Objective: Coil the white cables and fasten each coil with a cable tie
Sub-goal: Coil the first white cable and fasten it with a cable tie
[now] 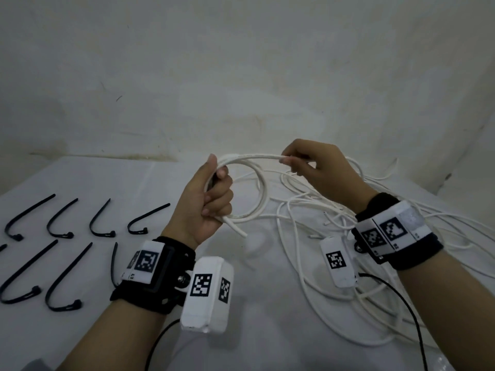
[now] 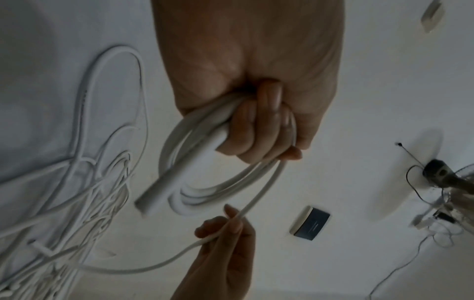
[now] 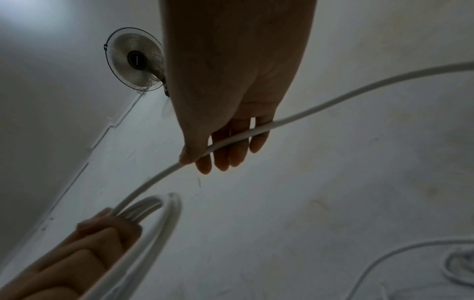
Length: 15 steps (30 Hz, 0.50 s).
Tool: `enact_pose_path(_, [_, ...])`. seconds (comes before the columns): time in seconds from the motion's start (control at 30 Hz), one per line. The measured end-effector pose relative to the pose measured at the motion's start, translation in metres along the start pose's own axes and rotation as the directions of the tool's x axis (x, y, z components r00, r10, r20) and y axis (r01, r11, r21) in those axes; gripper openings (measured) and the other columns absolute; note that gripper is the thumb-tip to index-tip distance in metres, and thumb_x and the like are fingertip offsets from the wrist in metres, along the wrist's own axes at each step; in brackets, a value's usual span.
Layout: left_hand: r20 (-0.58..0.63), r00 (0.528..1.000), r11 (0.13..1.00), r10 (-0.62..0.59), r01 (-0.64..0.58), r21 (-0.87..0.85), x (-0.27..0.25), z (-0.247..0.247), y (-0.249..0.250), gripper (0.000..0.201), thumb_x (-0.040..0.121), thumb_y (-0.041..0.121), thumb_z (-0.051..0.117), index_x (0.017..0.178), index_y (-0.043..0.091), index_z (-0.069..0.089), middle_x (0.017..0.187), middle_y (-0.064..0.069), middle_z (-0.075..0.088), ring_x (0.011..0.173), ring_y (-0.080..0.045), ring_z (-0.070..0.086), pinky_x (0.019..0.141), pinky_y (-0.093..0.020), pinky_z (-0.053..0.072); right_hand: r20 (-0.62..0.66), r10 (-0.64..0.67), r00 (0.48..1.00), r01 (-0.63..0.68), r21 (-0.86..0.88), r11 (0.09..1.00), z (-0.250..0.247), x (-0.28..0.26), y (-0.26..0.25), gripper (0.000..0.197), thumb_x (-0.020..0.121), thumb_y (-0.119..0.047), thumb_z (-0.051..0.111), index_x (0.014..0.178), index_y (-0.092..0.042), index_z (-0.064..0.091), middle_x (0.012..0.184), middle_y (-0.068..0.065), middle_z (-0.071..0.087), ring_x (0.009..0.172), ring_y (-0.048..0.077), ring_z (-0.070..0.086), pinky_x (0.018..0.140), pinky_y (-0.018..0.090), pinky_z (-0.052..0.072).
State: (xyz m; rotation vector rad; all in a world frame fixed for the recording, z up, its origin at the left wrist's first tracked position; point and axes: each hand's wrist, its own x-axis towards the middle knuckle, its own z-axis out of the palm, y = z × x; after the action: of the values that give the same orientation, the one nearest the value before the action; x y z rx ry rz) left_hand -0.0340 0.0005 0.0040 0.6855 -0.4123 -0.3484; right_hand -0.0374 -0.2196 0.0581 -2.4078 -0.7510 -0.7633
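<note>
My left hand point(image 1: 211, 199) is raised above the table, fingers curled round a small coil of white cable point(image 1: 251, 188) with a few loops; the cable's cut end point(image 1: 238, 231) sticks out below the fist. In the left wrist view the same coil point(image 2: 205, 194) hangs under the left hand point(image 2: 259, 132). My right hand point(image 1: 302, 162) pinches the running strand of that cable point(image 1: 257, 156) between thumb and fingers, a short way right of the coil. In the right wrist view the strand point(image 3: 320, 109) crosses the right hand's fingers point(image 3: 231, 150). Several black cable ties point(image 1: 61, 223) lie in two rows at the left.
A loose tangle of white cables point(image 1: 361, 263) covers the white table point(image 1: 88, 180) at the right, under my right forearm. Black sensor leads point(image 1: 401, 303) trail from both wrists. A stained wall point(image 1: 241, 76) stands close behind. A wall fan point(image 3: 136, 60) shows in the right wrist view.
</note>
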Motion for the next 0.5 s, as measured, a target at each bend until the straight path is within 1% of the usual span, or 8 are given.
enact_pose_path(0.07, [-0.025, 0.998, 0.997, 0.052, -0.053, -0.051, 0.001, -0.003, 0.006, 0.04, 0.085, 0.041, 0.041, 0.054, 0.02, 0.054, 0.034, 0.008, 0.029, 0.022, -0.004, 0.019, 0.028, -0.013, 0.017, 0.024, -0.002, 1.0, 0.005, -0.112, 0.994, -0.009, -0.003, 0.014, 0.014, 0.095, -0.02, 0.054, 0.088, -0.01, 0.062, 0.072, 0.0, 0.059, 0.068, 0.016, 0.056, 0.067, 0.026, 0.043])
enact_pose_path(0.17, [-0.072, 0.989, 0.987, 0.126, -0.132, -0.088, 0.001, -0.011, 0.016, 0.038, 0.084, 0.041, 0.041, 0.054, 0.021, 0.054, 0.033, 0.006, 0.029, 0.02, -0.005, 0.026, 0.028, -0.013, 0.016, 0.003, 0.058, 0.998, -0.056, -0.212, 0.976, -0.027, -0.01, 0.038, 0.015, 0.096, -0.02, 0.049, 0.096, -0.011, 0.061, 0.075, 0.002, 0.058, 0.069, 0.021, 0.058, 0.064, 0.029, 0.041])
enact_pose_path(0.23, [-0.095, 0.982, 0.98, 0.161, -0.17, -0.106, 0.001, -0.015, 0.021, 0.038, 0.084, 0.041, 0.042, 0.054, 0.021, 0.054, 0.033, 0.005, 0.029, 0.021, -0.006, 0.027, 0.028, -0.013, 0.015, -0.048, 0.137, 0.989, -0.144, -0.174, 0.974, -0.036, -0.017, 0.049, 0.013, 0.095, -0.01, 0.048, 0.103, -0.015, 0.058, 0.073, -0.001, 0.057, 0.063, 0.013, 0.056, 0.062, 0.023, 0.041])
enact_pose_path(0.27, [-0.103, 0.98, 0.977, 0.171, -0.183, -0.11, 0.001, -0.016, 0.023, 0.038, 0.083, 0.042, 0.042, 0.053, 0.022, 0.055, 0.033, 0.005, 0.029, 0.021, -0.006, 0.027, 0.029, -0.013, 0.015, -0.075, 0.164, 0.984, -0.173, -0.145, 0.974, -0.039, -0.02, 0.052, 0.018, 0.094, -0.005, 0.048, 0.106, -0.016, 0.055, 0.072, -0.001, 0.057, 0.06, 0.009, 0.054, 0.06, 0.017, 0.04])
enact_pose_path(0.3, [-0.11, 0.978, 0.976, 0.179, -0.191, -0.109, 0.002, -0.016, 0.023, 0.039, 0.083, 0.042, 0.042, 0.053, 0.022, 0.055, 0.033, 0.005, 0.029, 0.021, -0.006, 0.027, 0.03, -0.014, 0.013, -0.098, 0.172, 0.98, -0.183, -0.126, 0.975, -0.041, -0.022, 0.054, 0.021, 0.093, -0.001, 0.047, 0.107, -0.016, 0.053, 0.073, -0.001, 0.057, 0.058, 0.006, 0.053, 0.057, 0.012, 0.038])
enact_pose_path(0.37, [-0.111, 0.975, 0.972, 0.194, -0.207, -0.114, 0.002, -0.016, 0.022, 0.039, 0.083, 0.042, 0.041, 0.052, 0.023, 0.056, 0.034, 0.005, 0.029, 0.021, -0.006, 0.027, 0.031, -0.014, 0.012, -0.118, 0.157, 0.981, -0.171, -0.12, 0.978, -0.041, -0.024, 0.054, 0.023, 0.093, 0.002, 0.046, 0.107, -0.016, 0.051, 0.073, -0.003, 0.057, 0.057, 0.003, 0.051, 0.055, 0.008, 0.037])
enact_pose_path(0.43, [-0.118, 0.969, 0.964, 0.217, -0.232, -0.133, 0.002, -0.017, 0.023, 0.04, 0.084, 0.042, 0.041, 0.053, 0.022, 0.056, 0.034, 0.004, 0.03, 0.022, -0.007, 0.027, 0.032, -0.014, 0.011, -0.088, 0.132, 0.987, -0.143, -0.13, 0.981, -0.039, -0.024, 0.051, 0.025, 0.093, 0.002, 0.046, 0.108, -0.017, 0.053, 0.075, -0.004, 0.057, 0.061, 0.001, 0.051, 0.057, 0.007, 0.037])
enact_pose_path(0.5, [-0.133, 0.96, 0.953, 0.245, -0.264, -0.149, 0.001, -0.019, 0.027, 0.039, 0.084, 0.041, 0.042, 0.053, 0.021, 0.055, 0.034, 0.004, 0.03, 0.023, -0.008, 0.028, 0.032, -0.015, 0.012, -0.021, 0.126, 0.992, -0.128, -0.144, 0.981, -0.036, -0.026, 0.052, 0.034, 0.092, 0.005, 0.045, 0.113, -0.019, 0.056, 0.078, -0.003, 0.055, 0.067, 0.002, 0.051, 0.061, 0.007, 0.037])
